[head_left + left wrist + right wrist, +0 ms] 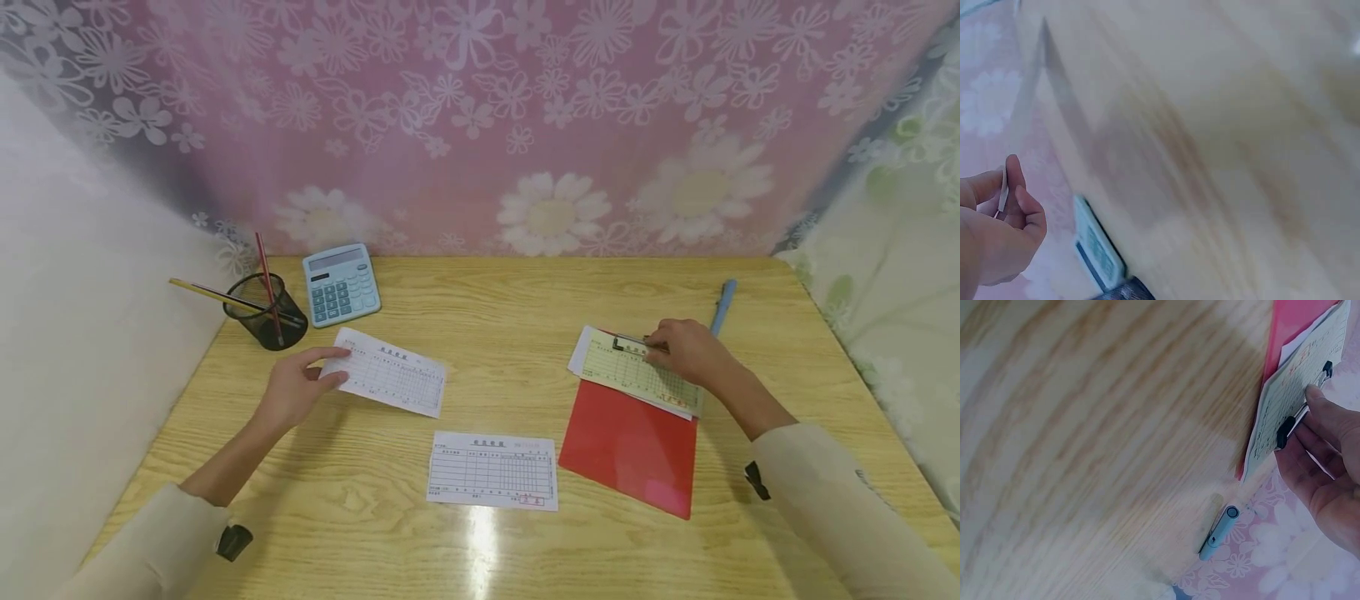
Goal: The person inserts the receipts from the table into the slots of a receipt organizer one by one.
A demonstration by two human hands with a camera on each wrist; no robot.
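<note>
My left hand (288,393) pinches the left edge of a white printed receipt slip (393,373), raised off the table. In the left wrist view, only the slip's thin edge (1004,190) shows between thumb and fingers. On the right, my right hand (692,358) grips the metal clip (1302,414) of a red clipboard (630,443), thumb on top and fingers at the board's edge. A pale yellow slip (611,364) with a red stamp lies on the clipboard, over white paper. A second white slip with a red stamp (491,473) lies between the hands.
At the back left stand a blue calculator (342,286) and a black mesh cup (285,333) with pencils. A blue pen (723,307) lies beyond the right hand. A pink floral backdrop (450,125) rises behind the wooden table (330,517).
</note>
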